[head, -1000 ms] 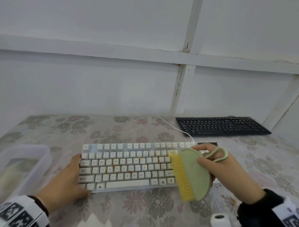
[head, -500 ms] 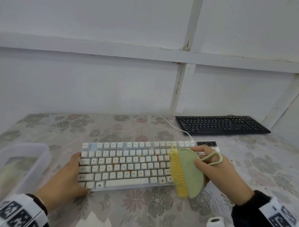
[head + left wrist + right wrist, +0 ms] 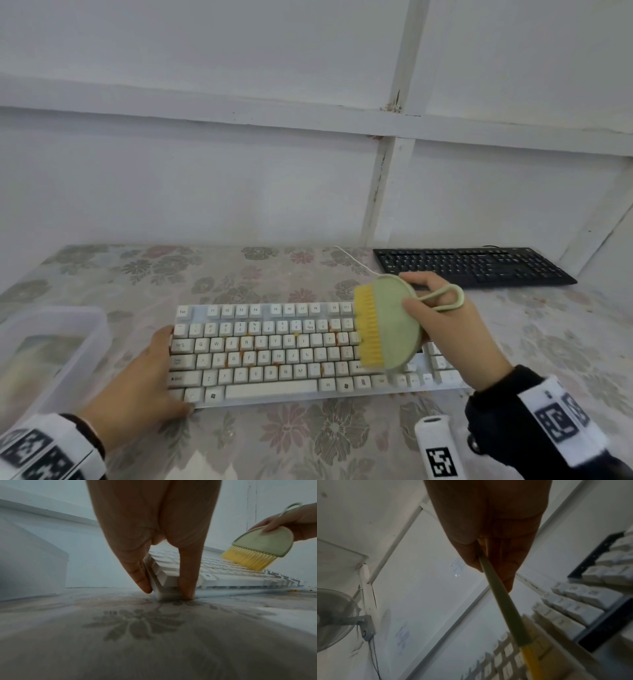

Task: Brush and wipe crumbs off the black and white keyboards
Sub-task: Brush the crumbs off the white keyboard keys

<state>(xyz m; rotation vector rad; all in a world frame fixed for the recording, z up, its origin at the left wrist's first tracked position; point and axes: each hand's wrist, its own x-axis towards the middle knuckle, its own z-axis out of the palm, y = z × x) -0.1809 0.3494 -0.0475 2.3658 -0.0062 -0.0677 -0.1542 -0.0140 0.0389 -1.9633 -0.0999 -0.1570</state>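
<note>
The white keyboard (image 3: pixel 267 353) lies in front of me with orange crumbs between its keys. My left hand (image 3: pixel 144 387) braces its near left corner; straight fingers (image 3: pixel 137 574) press against the side and front edge. My right hand (image 3: pixel 455 339) grips a green hand brush (image 3: pixel 390 329) with yellow bristles over the keyboard's right part, bristles pointing left. In the left wrist view the brush (image 3: pixel 260 540) has its bristle tips at the keys. The black keyboard (image 3: pixel 469 265) sits at the back right, untouched. The brush (image 3: pixel 505 601) shows edge-on in the right wrist view.
A clear plastic container (image 3: pixel 51 349) stands left of the white keyboard. A white roll (image 3: pixel 438 448) lies near the front edge by my right wrist. A white cable (image 3: pixel 356 260) runs back to the wall. Crumbs (image 3: pixel 291 591) lie on the flowered tablecloth.
My right hand has carried the brush from the keyboard's front rows toward its far rows. The left hand and the keyboard have stayed put.
</note>
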